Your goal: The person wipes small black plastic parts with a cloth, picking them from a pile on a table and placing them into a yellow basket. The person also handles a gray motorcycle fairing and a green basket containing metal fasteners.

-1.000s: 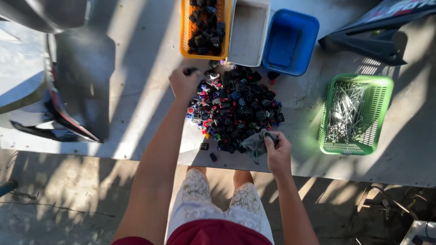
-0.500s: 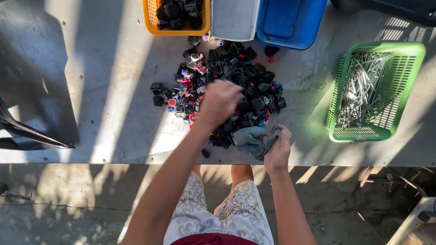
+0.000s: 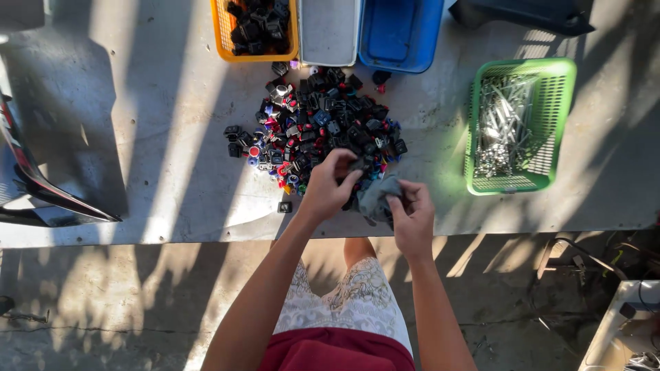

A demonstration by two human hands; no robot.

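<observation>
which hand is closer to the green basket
Right. The right hand holds a grey cloth just left of the green basket; the left hand is farther left, at the pile of small parts.

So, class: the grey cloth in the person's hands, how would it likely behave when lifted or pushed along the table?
The grey cloth looks crumpled and folded between the left hand and right hand, so it is probably floppy and would sag when lifted. It seems thin, so likely light. Pushed, it would probably bunch up rather than slide or roll on the table.
</observation>
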